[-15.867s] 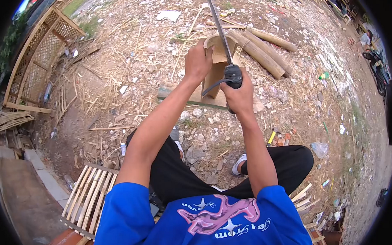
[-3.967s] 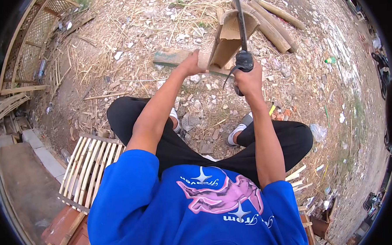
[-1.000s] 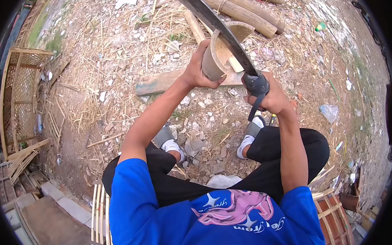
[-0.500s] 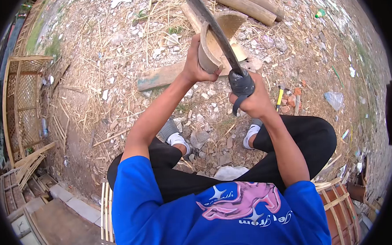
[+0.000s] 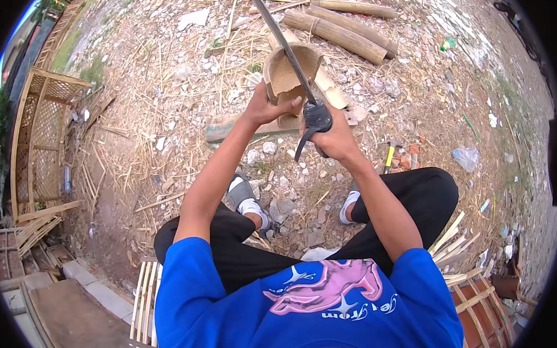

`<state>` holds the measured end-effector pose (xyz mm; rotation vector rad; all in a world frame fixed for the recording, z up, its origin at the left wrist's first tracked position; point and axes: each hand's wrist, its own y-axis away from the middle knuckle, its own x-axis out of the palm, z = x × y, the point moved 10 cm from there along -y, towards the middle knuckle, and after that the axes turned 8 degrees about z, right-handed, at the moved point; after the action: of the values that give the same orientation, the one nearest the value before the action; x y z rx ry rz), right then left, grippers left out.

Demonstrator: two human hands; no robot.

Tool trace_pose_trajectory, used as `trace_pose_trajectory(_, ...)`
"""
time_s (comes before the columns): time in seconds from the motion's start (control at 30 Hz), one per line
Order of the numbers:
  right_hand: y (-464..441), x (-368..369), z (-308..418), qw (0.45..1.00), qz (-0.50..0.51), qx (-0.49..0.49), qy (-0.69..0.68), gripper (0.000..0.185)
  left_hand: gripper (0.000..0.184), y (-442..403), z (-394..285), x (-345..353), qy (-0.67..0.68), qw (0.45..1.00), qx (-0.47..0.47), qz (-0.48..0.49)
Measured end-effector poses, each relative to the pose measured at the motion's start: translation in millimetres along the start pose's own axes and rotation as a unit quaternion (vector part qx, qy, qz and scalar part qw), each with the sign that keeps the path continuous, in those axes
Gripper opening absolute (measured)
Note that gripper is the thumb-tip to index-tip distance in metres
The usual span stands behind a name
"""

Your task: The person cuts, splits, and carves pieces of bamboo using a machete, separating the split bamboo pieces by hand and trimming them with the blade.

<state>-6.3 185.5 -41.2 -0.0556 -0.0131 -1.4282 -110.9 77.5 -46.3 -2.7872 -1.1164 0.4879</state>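
My left hand [image 5: 265, 108] grips the lower left edge of a thick, half-split bamboo piece [image 5: 280, 80]; its hollow inner side shows and its lower edge looks jagged. My right hand [image 5: 337, 136] is closed around the black-wrapped handle of a machete [image 5: 293, 64], with a loose strap hanging below. The long dark blade points up and away to the left, crossing in front of the bamboo's hollow. Whether the blade touches the bamboo I cannot tell. Beneath the hands, a wooden block [image 5: 222, 131] lies on the ground, partly hidden.
Bamboo poles [image 5: 344, 37] lie farther off. A hammer [image 5: 389, 158] with a yellow handle rests beside broken bricks [image 5: 406, 161] near my right knee. Stones and straw cover the ground. A lattice bamboo frame [image 5: 46, 144] stands at left, and split strips [image 5: 450, 240] lie at right.
The bamboo has turned so its hollow inside faces me more. Both hands have shifted left and slightly lower in view, the machete moving with the right hand.
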Motion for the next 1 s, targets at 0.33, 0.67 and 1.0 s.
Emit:
trace_pose_trajectory(0.33, 33, 19, 14, 0.991, -0.109, -0.019, 0.075, 0.031, 0.039, 41, -37, -15, -0.270, 0.956, -0.115, 0.019)
trace_pose_trajectory(0.67, 72, 17, 5, 0.994, -0.096, 0.014, 0.050, 0.024, 0.019, -9, -318, 6, -0.525, 0.757, 0.385, -0.059)
trace_pose_trajectory(1.0, 131, 1, 8, 0.980, -0.126, 0.107, 0.113, 0.038, 0.054, -79, -208, 59, -0.719, 0.670, 0.089, 0.162)
